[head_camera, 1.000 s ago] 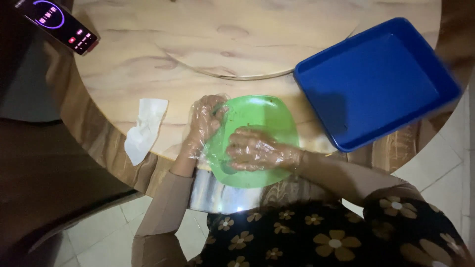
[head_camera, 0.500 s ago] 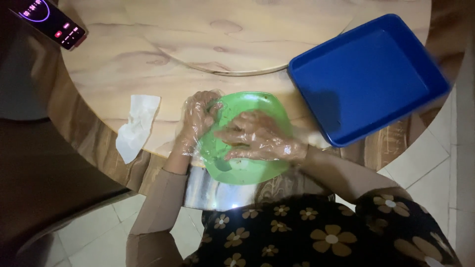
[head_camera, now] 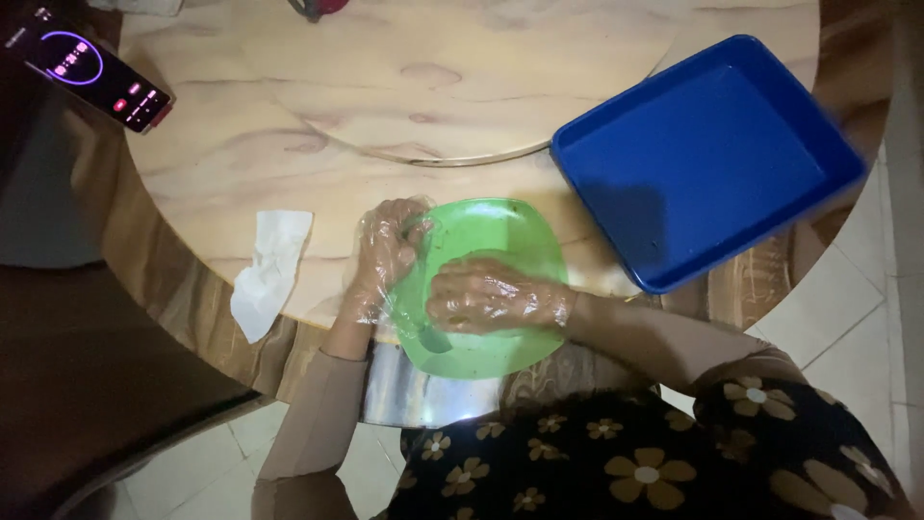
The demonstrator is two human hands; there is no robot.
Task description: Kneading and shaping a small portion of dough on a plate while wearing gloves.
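Observation:
A green plastic plate [head_camera: 500,231] lies at the near edge of a round wooden table [head_camera: 289,154]. Both my hands wear clear plastic gloves. My left hand [head_camera: 385,255] grips the plate's left rim, fingers curled over the edge. My right hand [head_camera: 491,297] rests palm down inside the plate, fingers closed and pointing left; what lies under it is hidden.
A blue rectangular tray [head_camera: 712,159] sits to the right, overhanging the table edge. A crumpled white tissue [head_camera: 269,270] lies left of the plate. A phone [head_camera: 91,77] with a lit screen is at the far left. A shiny metal container [head_camera: 423,395] stands below the table edge.
My right hand has shifted slightly lower and to the left inside the plate. My left hand keeps hold of the rim.

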